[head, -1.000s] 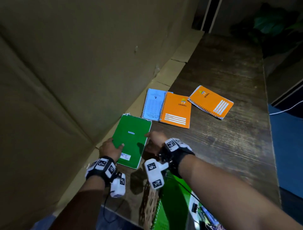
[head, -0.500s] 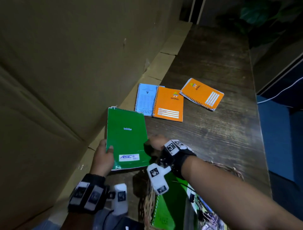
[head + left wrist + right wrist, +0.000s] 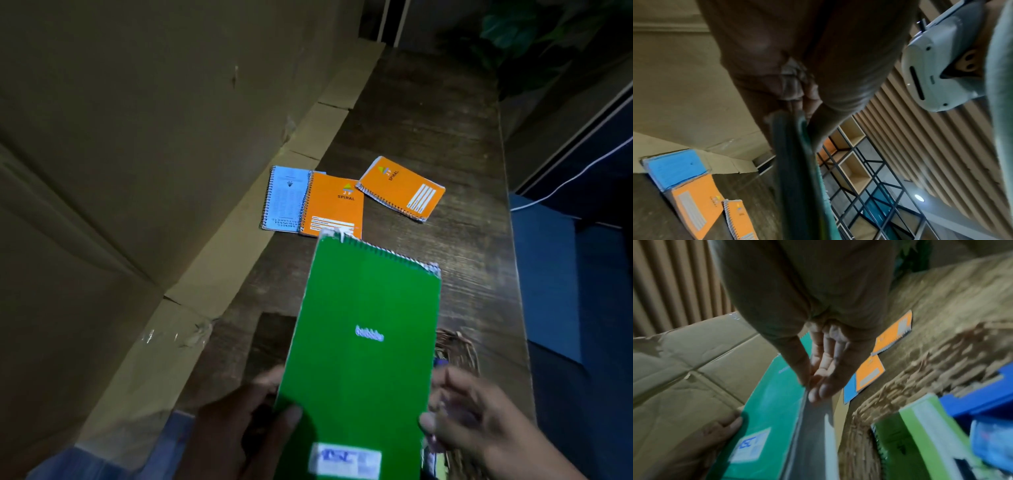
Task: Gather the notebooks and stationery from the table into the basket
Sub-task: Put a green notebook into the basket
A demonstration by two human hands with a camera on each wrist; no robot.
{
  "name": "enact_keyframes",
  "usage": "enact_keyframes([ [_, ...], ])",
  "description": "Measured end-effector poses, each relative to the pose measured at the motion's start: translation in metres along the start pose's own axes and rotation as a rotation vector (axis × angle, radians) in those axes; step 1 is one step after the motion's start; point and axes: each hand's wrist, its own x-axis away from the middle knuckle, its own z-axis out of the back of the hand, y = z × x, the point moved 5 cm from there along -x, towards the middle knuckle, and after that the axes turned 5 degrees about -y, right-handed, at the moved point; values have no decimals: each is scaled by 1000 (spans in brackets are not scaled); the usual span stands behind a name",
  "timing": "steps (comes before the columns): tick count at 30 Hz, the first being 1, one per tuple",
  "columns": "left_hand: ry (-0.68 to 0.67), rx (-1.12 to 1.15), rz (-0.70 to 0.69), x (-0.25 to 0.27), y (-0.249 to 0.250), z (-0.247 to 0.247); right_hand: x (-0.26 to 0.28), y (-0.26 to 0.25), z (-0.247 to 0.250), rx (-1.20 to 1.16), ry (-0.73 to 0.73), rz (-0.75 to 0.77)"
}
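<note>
- L hand grips the green notebook at its lower left edge, thumb curled over the front cover, fingers hidden behind it. Wrist cut off by the frame bottom in head view.
- R hand is at the notebook's lower right edge, fingers straight and loose; R wrist view shows the fingertips touching the edge, thumb on the cover. Hand blurred in head view, so can't tell how firm the contact is.
- Green notebook is off the table, held up tilted, spiral binding at the far end, white label near the bottom. Small white cover text too blurred to read.
- Basket, woven, sits on the table near edge, mostly hidden behind the notebook & R hand in head view. R wrist view shows 1 green spiral notebook inside, plus blue items too blurred to identify.
- On the table beyond: 3 notebooks. 1 blue notebook w/ 1 orange notebook overlapping its right side, its lower edge partly covered by the green one; 2nd orange notebook lies apart to the right, angled.
- Cardboard boxes along the table's left side.
- L wrist view mostly blocked by palm and dark notebook edge.
</note>
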Motion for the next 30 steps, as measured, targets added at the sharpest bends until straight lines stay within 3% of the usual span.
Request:
enact_keyframes([
  [2, -148, -62, 54, 5, -7, -2, 16, -3, 6, 224, 32, 123],
  [4, -302, 68, 233, 27, -27, 14, 27, 1, 12, 360, 151, 238],
  [5, -225, 169, 266, 30, -36, 16, 32, 6, 16, 371, 218, 266],
  [6, -202, 324, 165, 26, -34, 16, 33, 13, 17, 381, 252, 308],
  [7, -239, 345, 101, 21, -29, 15, 33, 18, 15, 358, 210, 276],
  [8, -326, 144, 76, 21, -34, 8, 29, 26, 12, 289, 114, 190],
  [9, -443, 104, 70, 17, -44, -18, 24, 35, 9, 193, 9, 87],
  [10, -258, 124, 163, 10, -41, -18, 18, 39, 9, 118, -61, 20],
  [11, -208, 155, 165, 7, -42, -20, 10, 44, 8, 90, -74, -26],
  [17, -138, 15, 244, -19, -114, -52, -55, 101, 4, 118, -47, -149],
  [19, -94, -223, 281, -21, -135, -62, -73, 119, 5, 173, -31, -181],
  [20, -70, -414, 229, -23, -142, -65, -79, 126, 6, 192, -24, -197],
  [22, -220, -657, 263, -23, -150, -76, -89, 137, 8, 221, 1, -231],
  [24, -215, -788, 223, -23, -137, -78, -94, 145, 12, 245, 44, -250],
  [28, -114, -738, 97, -25, -120, -75, -99, 152, 17, 383, 109, -268],
  [30, -236, -676, 127, -32, -122, -90, -102, 151, 16, 470, 125, -248],
])
